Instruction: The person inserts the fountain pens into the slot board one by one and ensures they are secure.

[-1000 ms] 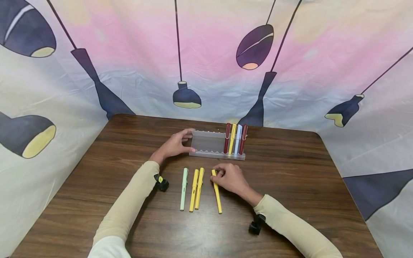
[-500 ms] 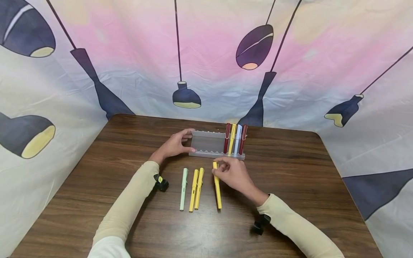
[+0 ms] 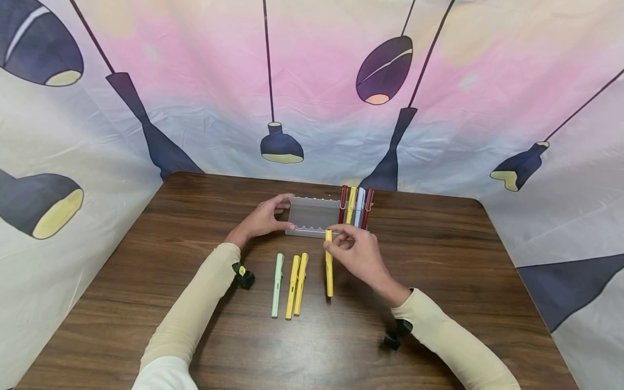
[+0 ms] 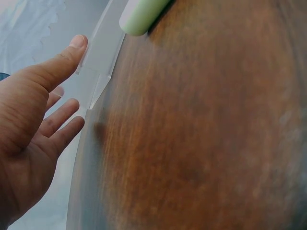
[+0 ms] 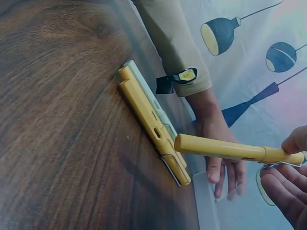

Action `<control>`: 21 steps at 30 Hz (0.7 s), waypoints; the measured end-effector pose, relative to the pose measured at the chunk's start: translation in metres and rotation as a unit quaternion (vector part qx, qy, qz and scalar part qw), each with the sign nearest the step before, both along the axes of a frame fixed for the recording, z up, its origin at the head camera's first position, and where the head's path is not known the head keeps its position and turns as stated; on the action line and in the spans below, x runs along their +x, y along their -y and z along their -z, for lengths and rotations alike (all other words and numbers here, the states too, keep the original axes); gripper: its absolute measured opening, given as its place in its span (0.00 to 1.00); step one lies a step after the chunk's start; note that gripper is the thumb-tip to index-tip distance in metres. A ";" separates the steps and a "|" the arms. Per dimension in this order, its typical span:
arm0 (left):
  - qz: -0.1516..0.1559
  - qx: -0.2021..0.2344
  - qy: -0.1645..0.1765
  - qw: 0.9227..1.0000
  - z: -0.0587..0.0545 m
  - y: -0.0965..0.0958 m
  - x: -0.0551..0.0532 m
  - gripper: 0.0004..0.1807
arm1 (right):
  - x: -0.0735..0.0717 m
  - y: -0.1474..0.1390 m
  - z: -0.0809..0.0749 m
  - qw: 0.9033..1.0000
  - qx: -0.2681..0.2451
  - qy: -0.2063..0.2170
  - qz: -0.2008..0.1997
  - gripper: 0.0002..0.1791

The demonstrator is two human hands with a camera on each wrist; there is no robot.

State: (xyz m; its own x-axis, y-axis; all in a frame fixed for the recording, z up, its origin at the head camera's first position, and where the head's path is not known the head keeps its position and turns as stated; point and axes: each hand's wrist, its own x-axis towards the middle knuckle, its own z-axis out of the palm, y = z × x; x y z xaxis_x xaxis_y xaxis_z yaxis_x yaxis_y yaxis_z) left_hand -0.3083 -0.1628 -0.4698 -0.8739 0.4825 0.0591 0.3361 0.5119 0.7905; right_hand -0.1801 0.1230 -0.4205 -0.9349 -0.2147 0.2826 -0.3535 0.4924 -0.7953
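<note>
My right hand (image 3: 359,254) pinches a yellow pen (image 3: 329,271) near its clip end, thumb on one side and fingers on the other. In the right wrist view the pen (image 5: 218,147) is raised off the table, its barrel pointing away from the fingers. At the left end of a clear pen rack (image 3: 312,212), my left hand (image 3: 263,218) rests with its thumb on the front ledge and fingers extended toward the back. The rack's right side carries a dark red pen (image 3: 343,205), a yellow one, a light blue pen (image 3: 359,208) and another dark red one.
On the wooden table (image 3: 234,336), in front of the rack, lie a light green pen (image 3: 277,287) and two yellow pens (image 3: 292,287) side by side. A printed cloth (image 3: 214,135) with lamp shapes hangs behind the table's far edge.
The right hand has lifted the yellow pen off the table and carried it forward to the rack's front edge. My left hand and the other pens stay where they were.
</note>
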 end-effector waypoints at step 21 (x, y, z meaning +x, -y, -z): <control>0.001 -0.003 0.002 1.000 -0.001 0.000 0.002 0.51 | -0.020 -0.007 -0.020 0.998 -0.025 -0.042 0.042 0.18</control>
State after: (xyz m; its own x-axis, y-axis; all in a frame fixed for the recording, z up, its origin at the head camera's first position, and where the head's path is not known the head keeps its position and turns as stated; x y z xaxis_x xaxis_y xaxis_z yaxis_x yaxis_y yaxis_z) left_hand -0.3061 -0.1625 -0.4684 -0.8730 0.4847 0.0535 0.3345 0.5153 0.7890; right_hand -0.2001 0.1298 -0.4004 -0.9217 -0.1200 0.3688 -0.3787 0.4834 -0.7892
